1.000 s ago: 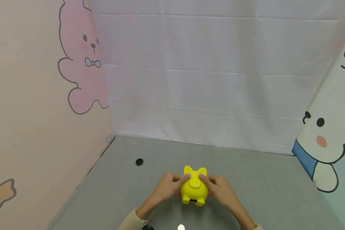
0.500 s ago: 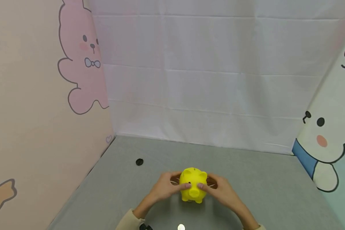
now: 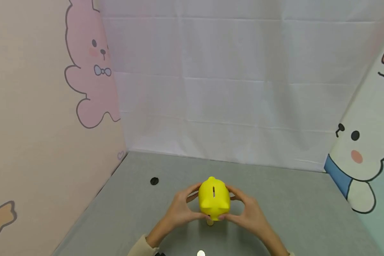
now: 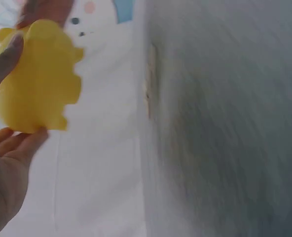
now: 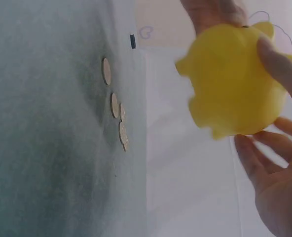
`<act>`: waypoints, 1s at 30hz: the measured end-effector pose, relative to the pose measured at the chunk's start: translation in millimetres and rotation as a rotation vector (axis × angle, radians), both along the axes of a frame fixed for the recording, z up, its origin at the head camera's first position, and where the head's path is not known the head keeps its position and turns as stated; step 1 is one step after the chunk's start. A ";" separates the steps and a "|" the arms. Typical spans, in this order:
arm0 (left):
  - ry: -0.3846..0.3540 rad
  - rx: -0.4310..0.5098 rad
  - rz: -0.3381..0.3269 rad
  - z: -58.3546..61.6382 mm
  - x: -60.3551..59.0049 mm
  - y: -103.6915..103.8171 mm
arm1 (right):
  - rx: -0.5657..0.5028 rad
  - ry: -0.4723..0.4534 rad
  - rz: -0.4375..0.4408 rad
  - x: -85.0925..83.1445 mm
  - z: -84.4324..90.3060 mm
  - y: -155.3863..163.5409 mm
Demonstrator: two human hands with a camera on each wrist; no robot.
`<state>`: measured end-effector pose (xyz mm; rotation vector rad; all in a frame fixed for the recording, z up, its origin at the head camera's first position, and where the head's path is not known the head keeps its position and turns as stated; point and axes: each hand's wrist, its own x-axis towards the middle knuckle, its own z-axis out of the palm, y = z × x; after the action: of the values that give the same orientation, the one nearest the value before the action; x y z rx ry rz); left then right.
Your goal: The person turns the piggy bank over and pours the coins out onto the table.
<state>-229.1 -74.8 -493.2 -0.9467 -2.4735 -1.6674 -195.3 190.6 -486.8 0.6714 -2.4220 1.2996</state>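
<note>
Yellow piggy bank (image 3: 214, 197) held above the grey desk (image 3: 291, 209), clear of its surface, slot side up, between the two hands. Left hand (image 3: 181, 209) on the bank's left flank, fingers curled round it, thumb near the lower front edge. Right hand (image 3: 248, 212) on the bank's right flank, fingers likewise curled round the body. Both hands gripping the bank, one on each side, wrists nearer the camera than the bank.

Left wrist view: bank (image 4: 35, 84) seen from the side and blurred, a fingertip (image 4: 8, 54) laid against its upper edge, further fingers beneath it. Right wrist view: bank (image 5: 232, 81) with legs pointing toward the desk, right fingers (image 5: 279, 61) across its far flank, palm open below.

Coins (image 5: 117, 111) lying in a loose row on the desk under the bank, apart from it; one more coin (image 3: 201, 253) visible nearer the camera than the bank in the head view. Small black disc (image 3: 154, 181) on the desk to the left of the bank and farther back, well apart from it. Pink rabbit panel (image 3: 92, 64) to the left of the bank, white rabbit panel (image 3: 364, 142) to its right, white cloth backdrop (image 3: 230, 89) behind it.
</note>
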 end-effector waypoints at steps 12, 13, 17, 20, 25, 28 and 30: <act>0.141 -0.004 0.030 -11.6 -0.6 5.1 | 0.015 0.091 0.017 -3.7 -8.8 0.8; 0.138 -0.001 0.029 -12.0 -0.7 5.3 | 0.015 0.086 0.021 -4.0 -9.3 1.8; 0.119 0.006 0.014 -12.2 -1.6 5.6 | 0.002 0.032 0.048 -4.8 -9.9 6.7; 0.068 0.004 0.005 -10.8 -2.0 5.2 | -0.018 -0.050 0.060 -4.7 -9.6 9.3; -0.077 -0.063 -0.014 -2.8 -3.2 4.3 | -0.108 -0.214 0.080 -3.9 -12.2 10.3; -0.160 -0.094 -0.047 -0.3 -6.1 3.7 | -0.175 -0.332 0.083 -5.1 -14.2 10.0; -0.201 -0.088 -0.061 -0.8 -8.1 3.2 | -0.198 -0.414 0.069 -6.2 -13.7 9.1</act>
<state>-237.2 -71.7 -494.0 -0.9133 -2.6919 -1.7674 -201.5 199.7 -500.4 0.4712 -2.5442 1.8326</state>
